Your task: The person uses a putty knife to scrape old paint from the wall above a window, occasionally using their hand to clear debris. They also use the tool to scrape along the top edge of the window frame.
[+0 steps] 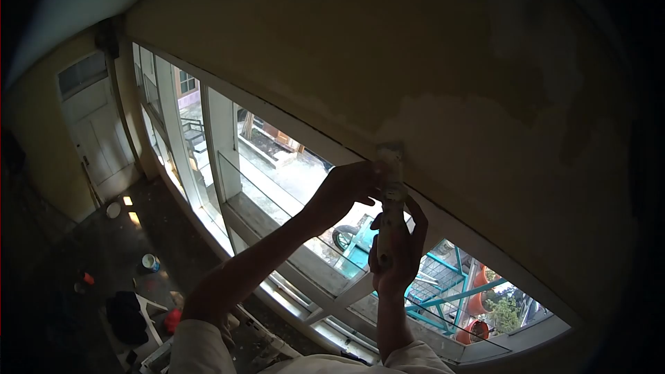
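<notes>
A paintbrush (392, 190) stands upright against the wall just above the window frame, its pale head pointing up. My right hand (400, 249) is wrapped round the handle, and the handle's lower end shows in front of the palm. From the left, my left hand (350, 183) reaches to the brush head, fingers bent against its side; the exact contact of the fingertips is dark. Behind the brush, the wall (457, 125) carries a lighter patch beside darker yellowish-brown areas.
Below my arms runs a long window with a white frame (277, 121). Outside are a turquoise cart (360, 242) and orange pots (476, 331). On the floor at left stand a paint can (149, 262) and a dark cloth (126, 318). A white door (100, 131) stands far left.
</notes>
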Demonstrator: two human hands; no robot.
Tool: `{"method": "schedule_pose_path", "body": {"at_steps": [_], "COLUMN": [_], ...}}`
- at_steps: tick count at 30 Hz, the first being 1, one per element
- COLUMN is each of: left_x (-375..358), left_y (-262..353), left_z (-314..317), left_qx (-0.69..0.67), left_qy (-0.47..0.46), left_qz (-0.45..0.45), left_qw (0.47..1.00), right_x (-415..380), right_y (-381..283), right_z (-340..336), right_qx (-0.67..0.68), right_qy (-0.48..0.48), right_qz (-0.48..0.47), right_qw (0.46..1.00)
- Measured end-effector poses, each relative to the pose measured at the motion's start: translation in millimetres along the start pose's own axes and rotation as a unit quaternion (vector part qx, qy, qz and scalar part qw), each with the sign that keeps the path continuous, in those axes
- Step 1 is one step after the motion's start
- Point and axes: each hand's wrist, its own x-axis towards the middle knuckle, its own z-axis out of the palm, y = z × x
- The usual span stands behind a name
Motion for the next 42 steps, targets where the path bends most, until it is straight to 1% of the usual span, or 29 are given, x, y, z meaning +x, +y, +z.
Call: {"method": "schedule_pose_path", "body": {"at_steps": [1, 3, 5, 7, 8, 9, 10, 11, 13, 14, 17, 18, 21, 23, 25, 26, 29, 30, 31, 33, 34, 35, 37, 38, 39, 41, 42], "left_x": [2.8, 7.1, 11.5, 10.7, 8.1, 4.1, 0.6, 3.9, 13.8, 15.2, 6.8, 3.4, 9.7, 8.8, 5.6, 2.6, 2.3, 5.9, 5.9, 4.7, 4.8, 3.4, 0.3, 7.7, 9.7, 12.2, 6.5], "left_y": [-1.2, -2.3, -0.5, 13.4, 12.5, 11.6, 16.2, 15.4, 20.9, 24.7, 25.1, 29.3, 25.6, 29.1, 26.1, 23.2, 19.8, 21.7, 23.8, 29.3, 22.6, 21.3, 22.4, 17.7, 24.3, 37.4, 41.8], "left_z": [-0.1, 0.9, -3.2, -2.9, -2.0, -0.4, 6.7, 2.1, -5.8, -7.4, -5.3, 3.7, -4.4, -6.2, -4.2, 0.5, -2.5, -7.6, -11.3, -16.0, -12.2, -9.9, -9.7, -19.8, -23.8, -28.4, -24.1], "left_qx": [0.000, -0.051, -0.071, -0.091, -0.088, -0.083, -0.080, -0.079, -0.082, -0.112, -0.125, -0.103, -0.097, -0.116, -0.127, -0.104, -0.106, -0.088, -0.088, -0.147, -0.126, -0.127, -0.091, -0.096, -0.096, -0.117, -0.127], "left_qy": [-0.002, 0.045, 0.080, 0.054, 0.057, 0.061, 0.096, 0.099, 0.072, 0.064, 0.071, 0.127, 0.107, 0.086, 0.103, 0.147, 0.155, 0.150, 0.149, 0.103, 0.150, 0.151, 0.169, 0.156, 0.158, 0.113, 0.122], "left_qz": [0.001, -0.014, 0.016, 0.009, -0.007, -0.021, -0.035, -0.033, 0.010, 0.015, 0.015, -0.015, 0.013, 0.020, 0.020, -0.025, 0.000, 0.026, 0.023, 0.021, 0.024, 0.026, -0.023, 0.012, 0.010, 0.037, 0.029], "left_qw": [1.000, 0.998, 0.994, 0.994, 0.994, 0.994, 0.992, 0.991, 0.994, 0.992, 0.990, 0.986, 0.989, 0.989, 0.986, 0.983, 0.982, 0.985, 0.985, 0.984, 0.980, 0.980, 0.981, 0.983, 0.983, 0.986, 0.984], "right_x": [3.6, 9.4, 15.8, 15.8, 12.1, 10.2, 9.4, 8.7, 17.3, 21.9, 16.0, 12.5, 17.6, 23.0, 17.5, 11.4, 13.7, 19.1, 22.8, 20.0, 15.1, 11.0, 15.1, 22.2, 28.9, 33.1, 31.1], "right_y": [-1.4, -5.1, -7.3, -7.6, -7.9, -6.8, -5.9, -5.2, -6.8, -9.8, -4.6, -0.3, -1.8, -13.7, -6.2, -2.1, 1.4, -1.6, -5.0, -5.8, -2.0, 1.3, 1.7, 0.6, -0.6, 0.0, 1.0], "right_z": [2.4, 6.2, 14.6, 20.7, 21.7, 21.4, 19.8, 18.8, 27.0, 33.1, 38.3, 37.2, 41.7, 52.3, 49.2, 44.1, 40.2, 46.0, 51.9, 56.4, 53.2, 50.6, 50.4, 53.2, 57.1, 63.8, 64.9], "right_qx": [-0.001, 0.024, 0.015, -0.010, -0.004, -0.001, 0.002, 0.004, 0.011, 0.019, 0.021, 0.020, 0.024, 0.038, 0.020, 0.017, 0.022, 0.026, 0.030, 0.003, -0.010, -0.022, -0.016, 0.003, 0.021, -0.001, -0.007], "right_qy": [0.000, -0.010, -0.012, -0.017, -0.015, -0.016, -0.015, -0.016, -0.002, 0.000, 0.000, 0.009, 0.019, 0.021, 0.017, 0.011, -0.005, -0.005, -0.005, 0.013, 0.014, 0.014, 0.009, -0.003, -0.013, -0.009, -0.010], "right_qz": [-0.002, 0.022, 0.029, 0.017, 0.015, 0.012, 0.018, 0.026, 0.032, 0.032, 0.017, 0.020, 0.017, 0.045, 0.026, 0.026, 0.037, 0.046, 0.054, 0.057, 0.055, 0.054, 0.054, 0.057, 0.061, 0.066, 0.055], "right_qw": [1.000, 0.999, 0.999, 1.000, 1.000, 1.000, 1.000, 1.000, 0.999, 0.999, 1.000, 1.000, 0.999, 0.998, 0.999, 0.999, 0.999, 0.999, 0.998, 0.998, 0.998, 0.998, 0.998, 0.998, 0.998, 0.998, 0.998]}}
